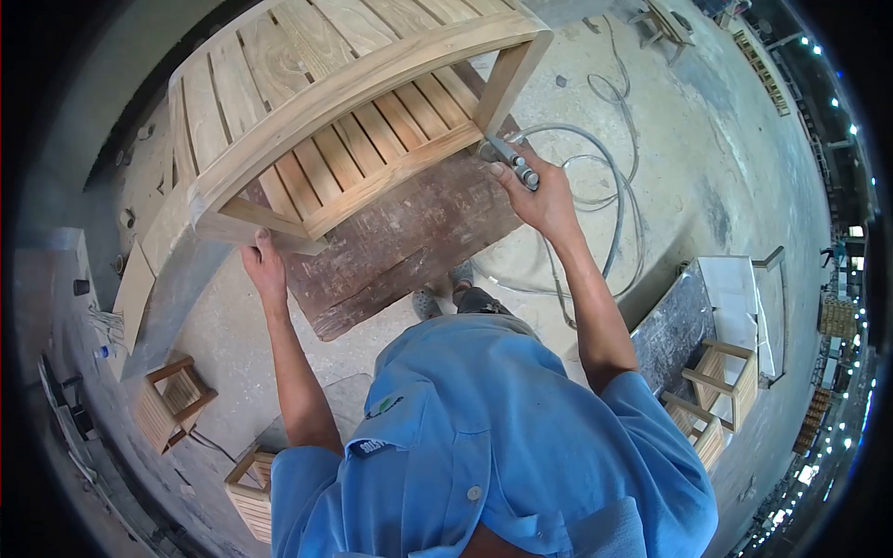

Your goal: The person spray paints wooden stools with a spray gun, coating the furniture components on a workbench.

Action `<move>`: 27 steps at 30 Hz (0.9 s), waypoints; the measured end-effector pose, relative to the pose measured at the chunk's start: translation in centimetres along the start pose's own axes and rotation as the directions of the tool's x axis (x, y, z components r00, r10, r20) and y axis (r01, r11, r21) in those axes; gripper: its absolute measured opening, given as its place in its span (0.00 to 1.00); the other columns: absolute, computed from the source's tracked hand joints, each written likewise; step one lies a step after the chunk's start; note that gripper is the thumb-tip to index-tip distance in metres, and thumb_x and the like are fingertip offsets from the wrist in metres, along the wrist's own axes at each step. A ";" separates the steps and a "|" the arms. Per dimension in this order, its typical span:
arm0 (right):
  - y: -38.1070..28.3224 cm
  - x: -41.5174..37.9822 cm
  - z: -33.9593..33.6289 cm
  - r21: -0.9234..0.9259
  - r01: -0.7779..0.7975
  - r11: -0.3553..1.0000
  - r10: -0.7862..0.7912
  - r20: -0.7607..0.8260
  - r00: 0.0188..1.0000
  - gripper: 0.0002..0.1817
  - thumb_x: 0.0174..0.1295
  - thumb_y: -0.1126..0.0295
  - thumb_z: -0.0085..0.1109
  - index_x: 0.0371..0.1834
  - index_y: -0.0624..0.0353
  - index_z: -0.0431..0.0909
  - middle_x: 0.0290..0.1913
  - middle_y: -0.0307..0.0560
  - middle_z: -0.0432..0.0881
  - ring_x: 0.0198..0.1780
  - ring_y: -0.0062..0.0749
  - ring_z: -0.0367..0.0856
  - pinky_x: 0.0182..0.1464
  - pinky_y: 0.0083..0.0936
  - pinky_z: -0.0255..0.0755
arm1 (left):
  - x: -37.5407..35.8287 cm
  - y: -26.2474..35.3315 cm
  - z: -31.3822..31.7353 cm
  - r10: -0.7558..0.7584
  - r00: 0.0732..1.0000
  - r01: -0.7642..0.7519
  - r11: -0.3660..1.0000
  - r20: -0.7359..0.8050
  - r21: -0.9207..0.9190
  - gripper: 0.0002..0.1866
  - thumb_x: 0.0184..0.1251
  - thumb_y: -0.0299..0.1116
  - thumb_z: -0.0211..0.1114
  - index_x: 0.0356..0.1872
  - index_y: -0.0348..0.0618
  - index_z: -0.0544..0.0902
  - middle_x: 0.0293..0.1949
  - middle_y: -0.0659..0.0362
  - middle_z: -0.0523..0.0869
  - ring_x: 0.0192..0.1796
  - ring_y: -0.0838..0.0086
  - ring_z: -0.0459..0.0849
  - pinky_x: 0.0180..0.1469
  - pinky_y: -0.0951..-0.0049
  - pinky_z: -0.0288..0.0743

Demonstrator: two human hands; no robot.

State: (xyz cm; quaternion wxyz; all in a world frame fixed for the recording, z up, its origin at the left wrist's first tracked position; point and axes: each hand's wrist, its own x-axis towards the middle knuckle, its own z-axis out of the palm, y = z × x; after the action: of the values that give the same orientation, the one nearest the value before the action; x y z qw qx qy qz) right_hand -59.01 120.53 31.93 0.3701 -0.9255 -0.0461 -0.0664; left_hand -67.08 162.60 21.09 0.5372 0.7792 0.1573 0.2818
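Note:
A slatted wooden side table [358, 65] with a curved front rail and a lower slatted shelf [358, 153] rests on a worn brown board [409, 232]. At its lower left corner, my left hand [265, 270] grips a leg end, thumb on the wood and the other fingers partly hidden. My right hand [541, 195] is closed around a metal spray gun [521, 166] with silver knobs at its back. The gun's front points at the table's right lower corner, close to the shelf; whether it touches is not clear.
A grey hose [609, 158] loops over the concrete floor on the right. Small slatted wooden stools stand at lower left [175, 402] and lower right [726, 381]. A dark panel [674, 325] and white sheets lie right of me. A grey sheet-like surface [172, 288] is at left.

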 end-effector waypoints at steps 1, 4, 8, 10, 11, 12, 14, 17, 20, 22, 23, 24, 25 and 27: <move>0.1 0.0 0.0 0.040 0.021 0.999 -0.020 -0.019 1.000 0.29 0.59 0.44 0.66 0.56 0.53 0.84 0.32 0.58 0.87 0.39 0.53 0.87 0.41 0.40 0.78 | 0.0 0.0 0.1 -0.017 1.000 0.017 1.000 0.010 0.009 0.21 0.80 0.43 0.53 0.57 0.32 0.75 0.51 0.52 0.81 0.54 0.70 0.76 0.61 0.69 0.68; -1.7 0.4 0.0 0.157 0.056 0.986 -0.049 -0.046 0.998 0.26 0.61 0.49 0.67 0.56 0.53 0.83 0.30 0.57 0.86 0.36 0.51 0.88 0.39 0.38 0.78 | 0.1 0.5 -0.5 -0.068 0.996 0.066 0.997 0.052 0.048 0.22 0.80 0.42 0.54 0.61 0.33 0.73 0.55 0.52 0.80 0.57 0.70 0.75 0.63 0.70 0.66; -5.7 -0.3 -0.6 0.292 0.006 0.956 -0.046 0.130 0.990 0.23 0.61 0.56 0.68 0.56 0.55 0.83 0.27 0.53 0.85 0.31 0.41 0.87 0.38 0.31 0.77 | -0.1 4.8 0.2 0.016 0.999 -0.015 0.999 0.027 -0.030 0.22 0.78 0.39 0.58 0.60 0.30 0.73 0.56 0.52 0.80 0.58 0.71 0.75 0.63 0.70 0.66; -6.7 -0.3 0.8 0.379 0.093 0.920 -0.146 0.111 0.983 0.23 0.61 0.55 0.68 0.56 0.55 0.83 0.28 0.53 0.85 0.32 0.41 0.87 0.38 0.31 0.77 | 0.5 5.3 0.2 0.067 0.997 -0.067 0.998 -0.022 -0.003 0.20 0.74 0.36 0.62 0.59 0.31 0.75 0.54 0.51 0.82 0.56 0.70 0.78 0.62 0.69 0.68; -7.0 -0.5 1.5 0.420 0.132 0.898 -0.190 0.100 0.977 0.24 0.61 0.55 0.68 0.56 0.55 0.83 0.29 0.53 0.86 0.32 0.41 0.87 0.38 0.31 0.77 | 0.7 5.5 0.3 0.090 0.995 -0.090 0.996 -0.043 0.011 0.20 0.73 0.35 0.64 0.58 0.31 0.75 0.53 0.50 0.82 0.55 0.70 0.79 0.61 0.69 0.69; -7.3 -0.3 2.2 0.421 0.098 0.902 -0.176 0.149 0.973 0.25 0.61 0.52 0.67 0.57 0.55 0.83 0.34 0.55 0.87 0.36 0.43 0.88 0.40 0.32 0.78 | 0.8 6.6 0.4 0.093 0.993 -0.092 0.996 -0.071 0.021 0.21 0.71 0.36 0.66 0.57 0.31 0.76 0.52 0.50 0.83 0.53 0.69 0.80 0.60 0.69 0.70; -7.4 0.1 3.8 0.404 0.125 0.906 -0.187 0.118 0.975 0.26 0.60 0.50 0.67 0.57 0.55 0.83 0.35 0.56 0.87 0.37 0.44 0.88 0.42 0.33 0.79 | 0.9 7.3 0.4 0.074 0.994 -0.068 0.995 -0.079 0.073 0.22 0.70 0.37 0.68 0.57 0.31 0.76 0.50 0.50 0.84 0.52 0.68 0.81 0.58 0.68 0.72; -7.0 -0.6 4.2 0.346 0.077 0.935 -0.163 0.226 0.960 0.28 0.60 0.47 0.67 0.58 0.54 0.82 0.36 0.57 0.88 0.39 0.46 0.88 0.43 0.35 0.79 | 1.1 7.2 0.6 0.079 0.993 -0.067 0.988 -0.084 0.136 0.24 0.67 0.39 0.70 0.56 0.31 0.76 0.48 0.49 0.86 0.50 0.67 0.83 0.56 0.67 0.74; -6.0 -3.1 3.8 0.296 0.067 0.953 -0.168 0.328 0.930 0.29 0.60 0.46 0.67 0.58 0.54 0.82 0.35 0.57 0.87 0.39 0.48 0.88 0.43 0.35 0.79 | 1.1 7.9 0.6 0.100 0.992 -0.084 0.978 -0.075 0.192 0.24 0.67 0.38 0.70 0.56 0.30 0.76 0.48 0.50 0.85 0.48 0.70 0.83 0.54 0.70 0.75; -5.7 -4.3 3.6 0.303 0.063 0.951 -0.175 0.358 0.917 0.30 0.60 0.45 0.66 0.58 0.55 0.82 0.34 0.58 0.87 0.38 0.49 0.88 0.43 0.36 0.79 | 1.2 8.1 0.6 0.099 0.993 -0.085 0.977 -0.068 0.194 0.25 0.67 0.38 0.71 0.57 0.30 0.76 0.48 0.49 0.86 0.49 0.70 0.84 0.54 0.70 0.75; -5.7 -4.7 3.2 0.320 0.050 0.946 -0.172 0.366 0.915 0.30 0.60 0.45 0.66 0.58 0.55 0.83 0.34 0.58 0.87 0.38 0.50 0.88 0.42 0.36 0.79 | 1.2 8.1 0.6 0.094 0.993 -0.082 0.981 -0.065 0.176 0.25 0.66 0.38 0.71 0.57 0.31 0.76 0.48 0.48 0.86 0.50 0.68 0.85 0.54 0.69 0.75; -5.8 -4.9 3.0 0.339 0.036 0.940 -0.169 0.372 0.913 0.30 0.60 0.45 0.66 0.57 0.54 0.83 0.33 0.58 0.87 0.38 0.50 0.88 0.42 0.36 0.79 | 1.2 8.1 0.6 0.090 0.994 -0.080 0.984 -0.061 0.159 0.26 0.65 0.38 0.72 0.57 0.31 0.76 0.48 0.47 0.87 0.51 0.67 0.85 0.55 0.68 0.75; -5.8 -4.9 3.1 0.307 0.047 0.950 -0.159 0.351 0.923 0.29 0.60 0.45 0.66 0.57 0.54 0.83 0.33 0.58 0.87 0.37 0.50 0.88 0.42 0.36 0.79 | 1.2 8.2 0.5 0.077 0.996 -0.066 0.983 -0.055 0.172 0.26 0.65 0.38 0.72 0.57 0.31 0.76 0.48 0.47 0.87 0.50 0.67 0.86 0.55 0.68 0.76; -5.8 -4.3 3.4 0.247 0.068 0.967 -0.144 0.302 0.942 0.29 0.60 0.46 0.67 0.57 0.54 0.83 0.32 0.58 0.87 0.36 0.49 0.88 0.41 0.36 0.79 | 1.3 8.5 0.5 0.055 0.998 -0.046 0.979 -0.043 0.200 0.26 0.65 0.38 0.72 0.57 0.31 0.76 0.48 0.46 0.87 0.50 0.67 0.86 0.54 0.68 0.76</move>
State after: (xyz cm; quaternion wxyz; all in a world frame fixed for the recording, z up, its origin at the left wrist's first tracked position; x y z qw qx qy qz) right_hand -63.71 126.88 32.73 0.4598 -0.8702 -0.1627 0.0694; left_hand -66.29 159.75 29.19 0.4456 0.8257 0.1776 0.2969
